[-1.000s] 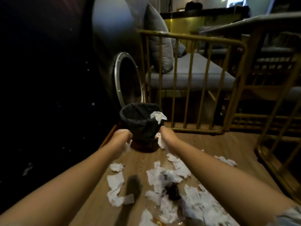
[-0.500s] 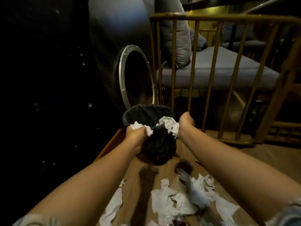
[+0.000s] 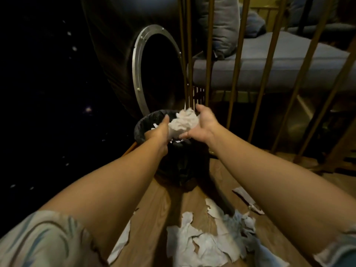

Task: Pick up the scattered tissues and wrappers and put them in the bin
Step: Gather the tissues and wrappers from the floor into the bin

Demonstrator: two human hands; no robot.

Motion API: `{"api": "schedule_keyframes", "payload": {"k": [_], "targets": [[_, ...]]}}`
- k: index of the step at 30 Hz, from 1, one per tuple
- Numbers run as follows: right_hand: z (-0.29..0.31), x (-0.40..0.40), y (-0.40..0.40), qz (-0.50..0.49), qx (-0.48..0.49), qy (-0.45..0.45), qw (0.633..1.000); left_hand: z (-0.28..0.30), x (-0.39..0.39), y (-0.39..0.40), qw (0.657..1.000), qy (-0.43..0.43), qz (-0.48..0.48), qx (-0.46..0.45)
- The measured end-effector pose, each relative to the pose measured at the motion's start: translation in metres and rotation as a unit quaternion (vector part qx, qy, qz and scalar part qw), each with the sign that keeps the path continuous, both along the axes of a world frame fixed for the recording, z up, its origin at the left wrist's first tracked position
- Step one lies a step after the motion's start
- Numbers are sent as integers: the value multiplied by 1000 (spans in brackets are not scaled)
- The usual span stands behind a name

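Observation:
A small bin (image 3: 181, 166) lined with a black bag stands on the wooden floor. Over its mouth, a crumpled white tissue wad (image 3: 184, 123) sits between my two hands. My left hand (image 3: 159, 132) presses on the wad's left side. My right hand (image 3: 203, 123) cups it from the right, fingers spread. White scraps show inside the bin under the wad. More torn tissues (image 3: 200, 245) lie scattered on the floor between my forearms.
A gold railing (image 3: 238, 60) stands just behind the bin, with a grey cushioned seat (image 3: 279, 66) beyond it. A dark curved body with a metal ring opening (image 3: 137, 72) rises at the back left. The left side is dark.
Both hands have risen from the floor to above the bin's mouth and come together, so the two separate tissue clumps now form one wad between them. The view has moved closer.

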State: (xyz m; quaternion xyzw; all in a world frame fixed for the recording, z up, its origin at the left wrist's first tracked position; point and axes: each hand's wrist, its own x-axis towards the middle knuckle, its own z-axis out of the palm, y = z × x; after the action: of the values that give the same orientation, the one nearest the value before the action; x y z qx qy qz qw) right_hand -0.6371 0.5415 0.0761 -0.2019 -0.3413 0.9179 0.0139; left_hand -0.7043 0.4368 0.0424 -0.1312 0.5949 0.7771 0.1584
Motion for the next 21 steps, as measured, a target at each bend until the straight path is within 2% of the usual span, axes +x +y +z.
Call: {"api": "schedule_keyframes", "payload": {"k": [3, 8, 11, 14, 18, 21], "targets": [[5, 11, 1, -28, -36, 21, 999, 9, 6, -4, 999, 1, -8, 37], [-12, 36, -13, -38, 46, 20, 998, 8, 38, -32, 998, 40, 22, 42], [-35, 55, -30, -15, 165, -5, 986, -5, 67, -61, 997, 67, -12, -21], [-56, 80, -63, 18, 280, -41, 959, -20, 99, -101, 987, 100, -80, -102], [-81, 109, -124, 84, 391, -42, 916, -35, 140, -178, 944, 116, -208, -230], [-86, 128, -175, 168, 481, -18, 860, -42, 163, -247, 911, 92, -277, -290]]}}
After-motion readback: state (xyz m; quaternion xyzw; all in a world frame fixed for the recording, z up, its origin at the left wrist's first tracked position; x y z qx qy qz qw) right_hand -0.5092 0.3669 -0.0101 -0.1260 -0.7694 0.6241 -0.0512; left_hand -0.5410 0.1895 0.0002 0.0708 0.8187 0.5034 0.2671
